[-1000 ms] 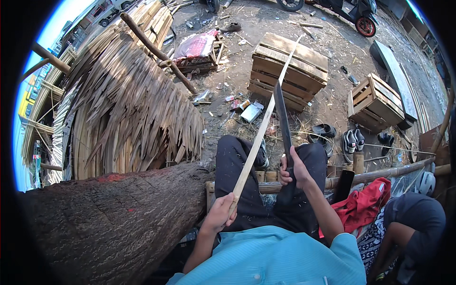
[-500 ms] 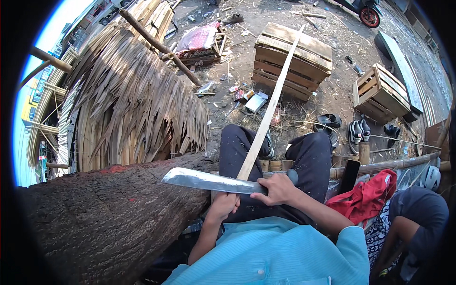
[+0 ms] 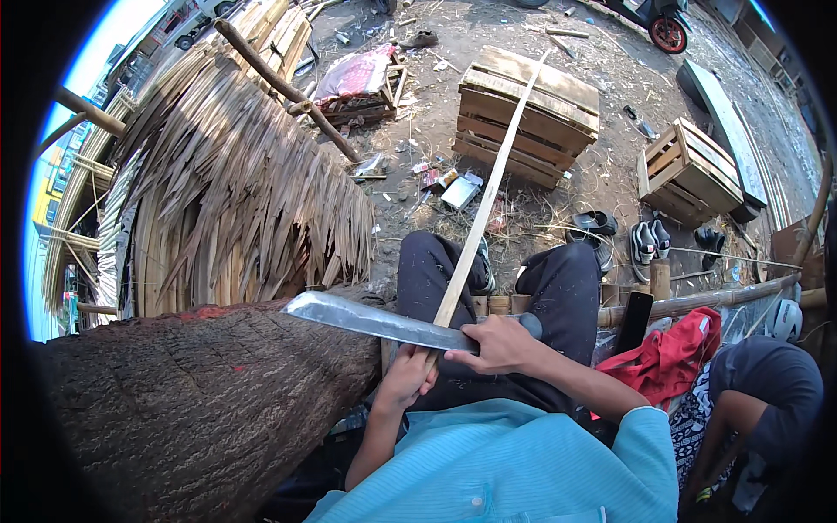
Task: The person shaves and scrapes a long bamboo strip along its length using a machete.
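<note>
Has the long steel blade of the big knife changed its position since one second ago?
Yes. The long steel blade, earlier upright pointing toward the wooden crate, now lies crosswise, tip toward the thick tree trunk, across the bamboo strip.

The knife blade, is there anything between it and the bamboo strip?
Nothing visible. The knife blade, gripped by the right hand, lies straight across the bamboo strip, just above where the left hand holds it.

Two hands are at work: the left hand (image 3: 405,381) and the right hand (image 3: 495,345). There is one long bamboo strip (image 3: 488,192), one big blade (image 3: 375,321), three wooden crates (image 3: 527,113) (image 3: 689,172) (image 3: 362,100), one thick log (image 3: 183,410) and one red cloth (image 3: 676,353).
</note>
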`<state>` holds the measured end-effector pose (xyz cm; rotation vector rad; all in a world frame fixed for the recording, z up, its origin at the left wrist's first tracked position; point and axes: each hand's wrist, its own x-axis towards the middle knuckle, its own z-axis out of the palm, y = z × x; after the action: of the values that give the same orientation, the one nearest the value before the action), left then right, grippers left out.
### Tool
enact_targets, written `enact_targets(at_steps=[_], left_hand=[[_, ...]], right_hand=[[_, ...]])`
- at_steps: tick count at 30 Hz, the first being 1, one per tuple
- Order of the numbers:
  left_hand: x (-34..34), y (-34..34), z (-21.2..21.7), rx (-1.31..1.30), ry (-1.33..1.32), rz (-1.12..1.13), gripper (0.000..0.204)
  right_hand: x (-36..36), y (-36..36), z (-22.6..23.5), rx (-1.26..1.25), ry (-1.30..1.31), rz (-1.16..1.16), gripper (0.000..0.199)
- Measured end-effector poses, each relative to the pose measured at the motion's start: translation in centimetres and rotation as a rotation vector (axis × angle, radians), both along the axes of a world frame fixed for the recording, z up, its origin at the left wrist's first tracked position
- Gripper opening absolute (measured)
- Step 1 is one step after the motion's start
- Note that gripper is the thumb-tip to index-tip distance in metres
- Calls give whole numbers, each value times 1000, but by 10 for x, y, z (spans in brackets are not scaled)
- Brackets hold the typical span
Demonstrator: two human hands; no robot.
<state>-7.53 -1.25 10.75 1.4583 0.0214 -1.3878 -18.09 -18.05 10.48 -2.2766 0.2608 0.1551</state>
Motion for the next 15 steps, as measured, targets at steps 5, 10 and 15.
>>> enact_targets(at_steps=[5,10,15], left_hand=[[-7,3,11,-40,5,-38,30],[2,-17,0,-72,-107,-78,34],[-3,-20,2,-110,10,-33,33]], right_hand=[[-5,-21,-25,-62,-93,-22,58],[3,-39,-20,91,54,-232,57],[-9,-17,-8,13,44,-290,60]])
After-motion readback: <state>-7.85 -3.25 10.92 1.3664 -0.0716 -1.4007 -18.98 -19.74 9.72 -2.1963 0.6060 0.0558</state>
